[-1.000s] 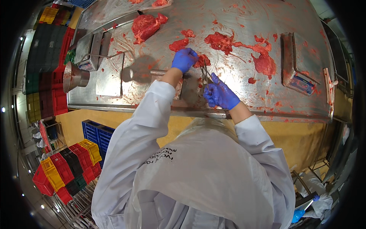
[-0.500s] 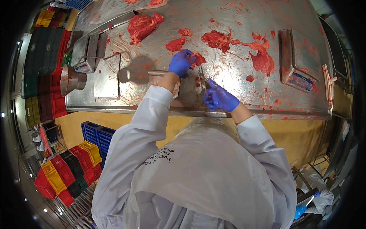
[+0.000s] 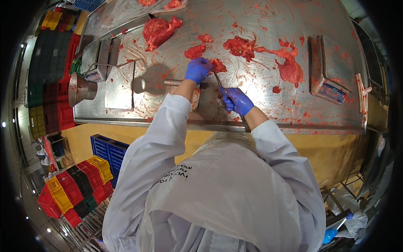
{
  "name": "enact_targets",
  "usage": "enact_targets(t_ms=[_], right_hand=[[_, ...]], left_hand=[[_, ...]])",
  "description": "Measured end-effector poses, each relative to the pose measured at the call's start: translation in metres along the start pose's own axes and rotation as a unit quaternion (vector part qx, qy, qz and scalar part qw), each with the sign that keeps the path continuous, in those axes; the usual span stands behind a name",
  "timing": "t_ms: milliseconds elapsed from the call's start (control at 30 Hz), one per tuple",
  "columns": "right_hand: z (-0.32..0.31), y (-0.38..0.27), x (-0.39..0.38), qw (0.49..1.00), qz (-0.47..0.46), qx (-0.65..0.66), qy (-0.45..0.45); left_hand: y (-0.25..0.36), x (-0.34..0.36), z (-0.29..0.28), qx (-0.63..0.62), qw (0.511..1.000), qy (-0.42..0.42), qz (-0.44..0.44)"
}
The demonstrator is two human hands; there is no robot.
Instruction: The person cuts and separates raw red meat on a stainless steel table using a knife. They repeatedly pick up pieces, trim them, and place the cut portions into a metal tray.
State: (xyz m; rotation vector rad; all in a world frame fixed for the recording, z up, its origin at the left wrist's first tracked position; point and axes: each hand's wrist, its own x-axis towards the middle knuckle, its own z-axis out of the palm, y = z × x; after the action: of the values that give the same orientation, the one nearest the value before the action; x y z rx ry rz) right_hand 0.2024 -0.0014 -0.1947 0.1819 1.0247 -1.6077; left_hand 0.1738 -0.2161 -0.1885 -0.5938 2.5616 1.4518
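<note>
My left hand [image 3: 198, 70], in a blue glove, is closed on the left side of a small piece of red meat [image 3: 217, 65] above the metal table. In my right hand [image 3: 238, 101], also blue-gloved, a slim metal tool [image 3: 217, 78] is gripped in curled fingers. Its narrow tip reaches up to the lower edge of that meat piece; whether it is a knife or scissors I cannot make out. Just beyond my left hand lie small meat pieces [image 3: 195, 51]. A large meat chunk [image 3: 156, 33] rests farther left, and ragged meat [image 3: 289, 69] lies to the right.
The steel table [image 3: 260, 119] is smeared with red scraps. On its right stands a metal scale [image 3: 336, 63]; a funnel-shaped metal vessel [image 3: 82, 90] is at the left edge. Stacked coloured crates [image 3: 77, 187] and a blue pallet [image 3: 108, 148] are on the floor at left.
My right hand has moved left and slightly up, bringing the tool's tip to the meat. The left hand keeps its hold, shifted slightly downward.
</note>
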Motion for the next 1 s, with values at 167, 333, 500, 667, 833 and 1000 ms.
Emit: enact_targets(t_ms=[167,333,500,667,833,1000], right_hand=[[0.007,-0.001,-0.018,0.995,0.049,0.079,-0.028],[0.025,-0.020,0.000,0.988,0.043,0.110,-0.101],[0.024,-0.013,0.028,0.990,0.047,0.122,-0.051],[0.024,-0.005,0.024,0.997,-0.004,0.072,-0.019],[0.031,-0.033,0.031,0.976,0.063,0.209,-0.023],[0.017,-0.033,0.054,0.989,-0.040,0.140,0.028]], left_hand=[[-0.008,0.001,-0.005,-0.108,0.989,-0.041,-0.095],[0.011,-0.010,-0.009,-0.208,0.970,-0.070,-0.109],[-0.004,0.002,-0.018,0.039,0.999,-0.009,-0.004],[-0.013,-0.002,-0.016,0.158,0.982,0.072,0.072],[-0.011,-0.007,-0.018,0.030,0.999,0.014,0.022],[0.016,-0.006,-0.026,0.039,0.995,0.066,0.070]])
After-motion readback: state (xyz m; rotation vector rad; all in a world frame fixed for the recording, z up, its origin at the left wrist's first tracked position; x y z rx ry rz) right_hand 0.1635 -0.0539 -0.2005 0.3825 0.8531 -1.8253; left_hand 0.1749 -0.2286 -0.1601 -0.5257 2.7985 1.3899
